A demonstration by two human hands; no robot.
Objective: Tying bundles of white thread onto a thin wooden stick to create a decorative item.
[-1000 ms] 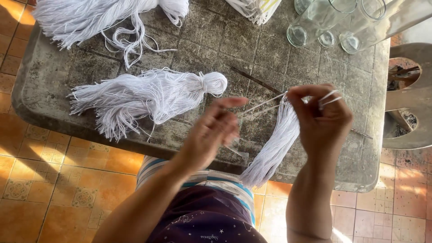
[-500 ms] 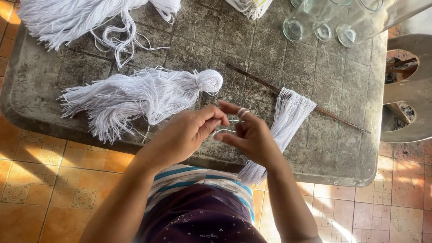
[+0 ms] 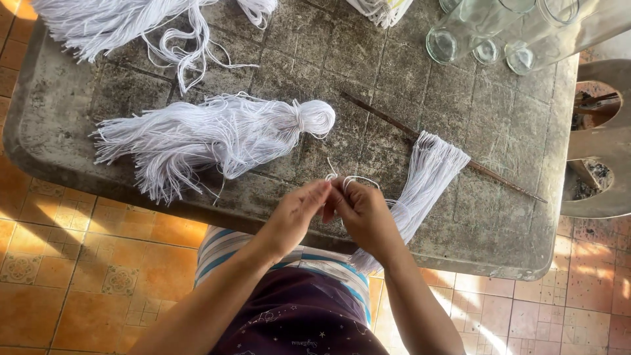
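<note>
Left hand (image 3: pixel 296 213), right hand (image 3: pixel 365 213) pinch looped white string (image 3: pixel 351 179) between fingertips; straight yarn bundle (image 3: pixel 424 184) just right, on tabletop (image 3: pixel 499 131).

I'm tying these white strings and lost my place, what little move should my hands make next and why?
Probably lay the loop onto the straight bundle lying over the thin stick. Both hands, left hand and right hand, pinch a short white string that arches loosely above the fingertips, while that bundle has no tie, unlike the knotted tassel beside it.

head view, steeply downward, close over table (image 3: pixel 499 125)
</note>
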